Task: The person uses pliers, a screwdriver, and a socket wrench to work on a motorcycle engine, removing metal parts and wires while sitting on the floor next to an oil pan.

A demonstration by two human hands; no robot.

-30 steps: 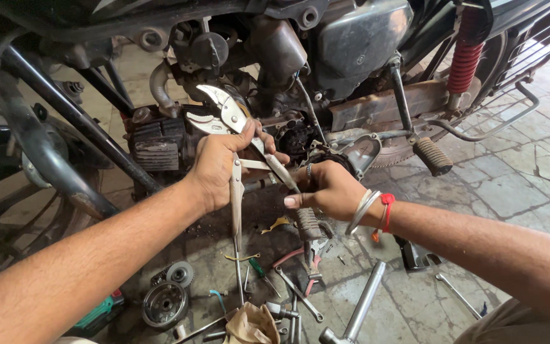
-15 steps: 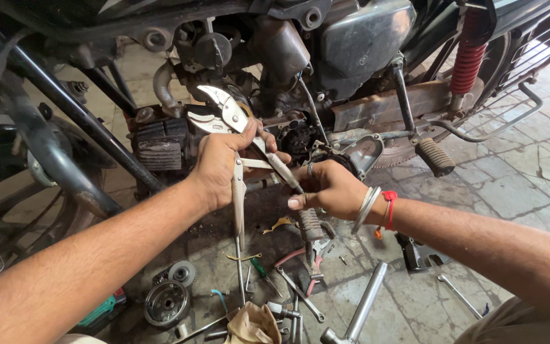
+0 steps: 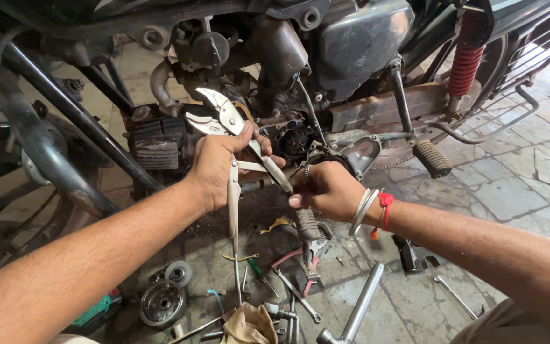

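My left hand (image 3: 218,165) grips a pair of silver locking pliers (image 3: 227,121) near their jaws, which stand apart and point up toward the motorcycle engine (image 3: 288,134). One long handle hangs straight down below my fist. My right hand (image 3: 326,188), with bangles and a red thread at the wrist, holds the other handle near its knurled adjusting end (image 3: 307,223). Both hands are in front of the engine's lower casing.
A motorcycle (image 3: 358,44) stands on cracked stone paving, with a footpeg (image 3: 433,159) and a red shock spring (image 3: 465,60) at the right. On the ground lie a round metal rotor (image 3: 162,302), a gear (image 3: 178,272), spanners, a steel tube (image 3: 361,306), a rag (image 3: 249,325).
Both hands and the pliers have stayed almost still. The view has shifted very slightly.
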